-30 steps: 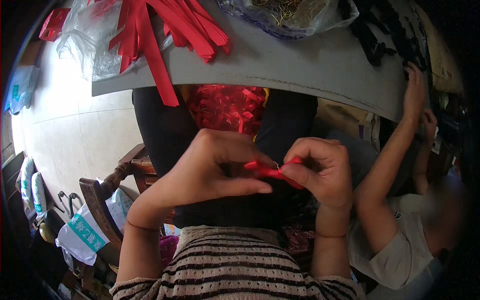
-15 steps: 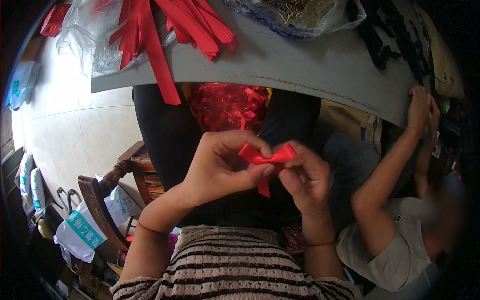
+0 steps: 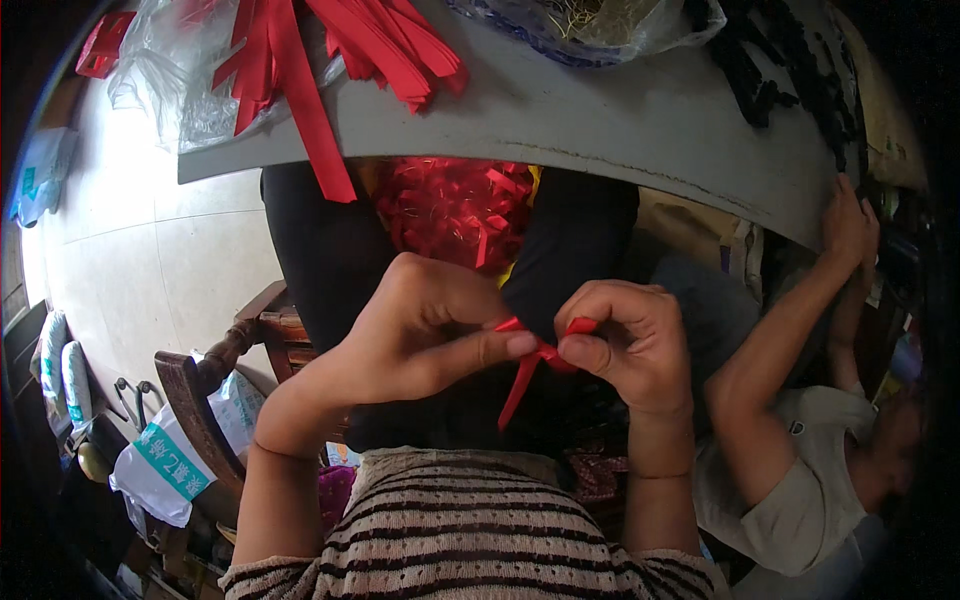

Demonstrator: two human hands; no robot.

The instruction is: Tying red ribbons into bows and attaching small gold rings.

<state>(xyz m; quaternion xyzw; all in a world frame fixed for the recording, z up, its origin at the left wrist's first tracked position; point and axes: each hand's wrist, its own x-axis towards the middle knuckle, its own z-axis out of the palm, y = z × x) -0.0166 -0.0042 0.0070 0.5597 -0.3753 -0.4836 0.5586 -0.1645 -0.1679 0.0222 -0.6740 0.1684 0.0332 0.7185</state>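
Between my two hands, above my lap, is a red ribbon bow [image 3: 546,352] with one tail hanging down to the left. My left hand [image 3: 428,330] pinches its left side between thumb and fingers. The right side is gripped by my right hand [image 3: 628,340], thumb against curled fingers, with a bit of red showing above the thumb. My fingers partly cover the loops. Beyond my hands, between my knees, lies a heap of red ribbon bows [image 3: 455,215] with thin golden strands among them.
Long red ribbon strips [image 3: 300,95] hang over the edge of the grey table [image 3: 480,125]. A clear bag of golden wire ties [image 3: 610,30] and black strips [image 3: 770,70] lie on it. At the right sits another person [image 3: 800,470]; a wooden chair [image 3: 200,400] stands at the left.
My right hand has moved slightly right and turned inward, and my left hand's fingers have shifted on the bow. The bow, spread flat before, is now turned, its tail slanting down to the left.
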